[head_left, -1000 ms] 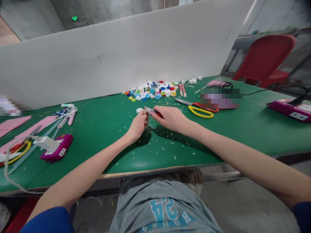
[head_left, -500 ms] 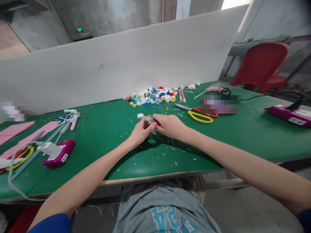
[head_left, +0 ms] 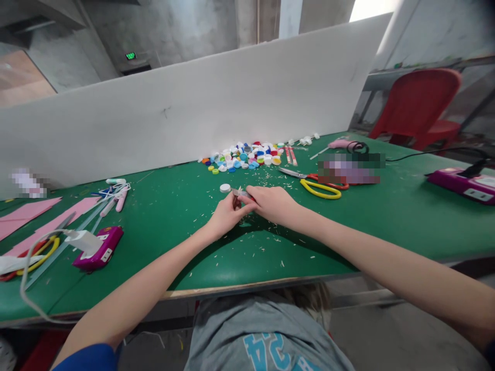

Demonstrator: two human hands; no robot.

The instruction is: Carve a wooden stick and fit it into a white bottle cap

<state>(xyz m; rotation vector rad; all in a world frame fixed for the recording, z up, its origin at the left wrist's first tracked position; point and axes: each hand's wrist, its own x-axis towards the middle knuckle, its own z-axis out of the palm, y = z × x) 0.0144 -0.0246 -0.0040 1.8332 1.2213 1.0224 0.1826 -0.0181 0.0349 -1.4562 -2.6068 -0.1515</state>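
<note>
My right hand [head_left: 271, 203] grips a small utility knife [head_left: 238, 193] with a red handle; its blade points left. My left hand [head_left: 226, 213] meets it at the blade tip, fingers pinched on a small dark piece that I cannot make out. Both hands rest over the green table [head_left: 386, 221], amid pale shavings [head_left: 270, 242]. A white bottle cap [head_left: 225, 188] lies just beyond my left hand. A pile of coloured bottle caps [head_left: 247, 154] sits farther back by the white board.
Yellow-handled scissors [head_left: 319, 188] lie right of my hands. A magenta power strip [head_left: 462, 185] with a black cable is at far right, another [head_left: 98, 247] with a white charger at left. Pink sheets [head_left: 42, 216] and pens [head_left: 116, 196] lie left. A red chair [head_left: 417, 105] stands behind.
My hands have closed together, and the left fingers now pinch right at the knife blade. The view has tilted, so the table sits a little lower in the picture.
</note>
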